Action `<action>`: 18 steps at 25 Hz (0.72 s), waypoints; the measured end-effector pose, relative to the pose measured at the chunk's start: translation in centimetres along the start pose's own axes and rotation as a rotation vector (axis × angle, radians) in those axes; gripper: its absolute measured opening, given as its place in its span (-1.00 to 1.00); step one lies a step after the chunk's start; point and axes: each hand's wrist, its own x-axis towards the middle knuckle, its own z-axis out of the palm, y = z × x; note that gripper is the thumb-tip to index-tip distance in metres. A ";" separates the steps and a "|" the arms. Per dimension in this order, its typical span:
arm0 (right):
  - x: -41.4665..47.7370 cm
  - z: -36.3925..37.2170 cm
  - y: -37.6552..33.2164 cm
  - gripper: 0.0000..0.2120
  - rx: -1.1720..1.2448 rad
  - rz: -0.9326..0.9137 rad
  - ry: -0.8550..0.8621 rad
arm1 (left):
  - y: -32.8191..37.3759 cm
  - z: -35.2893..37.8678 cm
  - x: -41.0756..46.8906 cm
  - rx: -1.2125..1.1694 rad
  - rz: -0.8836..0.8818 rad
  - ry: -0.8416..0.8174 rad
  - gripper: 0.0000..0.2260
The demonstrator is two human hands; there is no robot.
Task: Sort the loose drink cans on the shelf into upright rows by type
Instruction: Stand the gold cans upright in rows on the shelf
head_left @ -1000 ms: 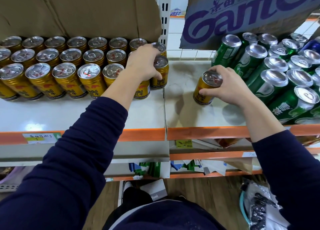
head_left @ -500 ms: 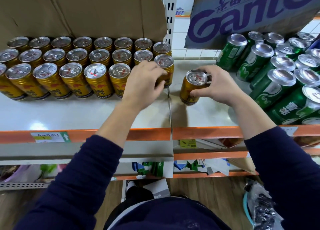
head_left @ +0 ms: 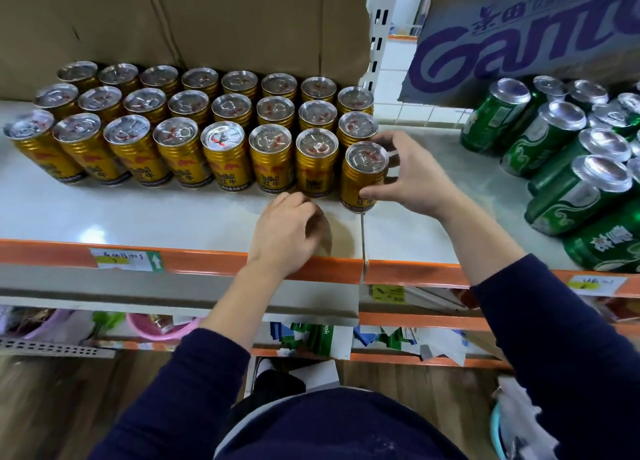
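Observation:
Gold energy-drink cans (head_left: 180,137) stand upright in three rows on the white shelf (head_left: 104,217). My right hand (head_left: 412,175) grips one more gold can (head_left: 363,175) at the right end of the front row, upright, on the seam between two shelf boards. My left hand (head_left: 287,231) hovers over the shelf front just below the front row, fingers curled and holding nothing. Green drink cans (head_left: 568,168) stand packed in rows on the right part of the shelf.
Brown cardboard (head_left: 173,19) backs the gold cans. A box printed with purple letters (head_left: 519,37) hangs over the green cans. An orange shelf lip (head_left: 207,258) runs along the front edge. Lower shelves hold papers and a pink bowl (head_left: 159,328).
My right hand has carried the gold can leftward to the end of the front row. My left hand has let go of the cans and drawn back toward the shelf front.

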 end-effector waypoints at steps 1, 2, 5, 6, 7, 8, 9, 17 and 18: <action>0.0 0.3 0.0 -0.25 0.005 0.015 0.025 | 0.0 0.0 0.0 -0.006 -0.010 0.005 -0.85; 0.0 0.6 0.0 -0.25 0.007 0.019 0.042 | 0.1 0.0 0.1 -0.011 -0.020 0.008 -0.85; -0.2 1.2 0.0 -0.29 0.003 0.002 0.061 | 0.1 0.1 0.1 -0.030 -0.029 0.021 -0.85; -0.2 1.3 0.0 -0.31 0.013 0.000 0.067 | 0.1 0.1 0.1 -0.033 -0.031 0.024 -0.86; -0.3 1.4 0.0 -0.32 0.024 -0.001 0.075 | 0.1 0.1 0.1 -0.031 -0.030 0.024 -0.86; -0.5 1.5 0.1 -0.33 0.036 -0.004 0.082 | 0.0 0.2 0.1 -0.027 -0.027 0.021 -0.86; -0.6 1.6 0.1 -0.34 0.050 -0.006 0.090 | 0.0 0.2 0.2 -0.022 -0.025 0.016 -0.86; -0.4 -0.5 -0.3 -0.67 0.145 0.102 0.028 | 1.3 -1.6 1.1 -0.196 0.097 0.257 -0.83; 0.0 -0.9 -0.4 -0.65 0.180 0.134 0.060 | 2.0 -2.1 1.9 -0.189 0.133 0.309 -0.78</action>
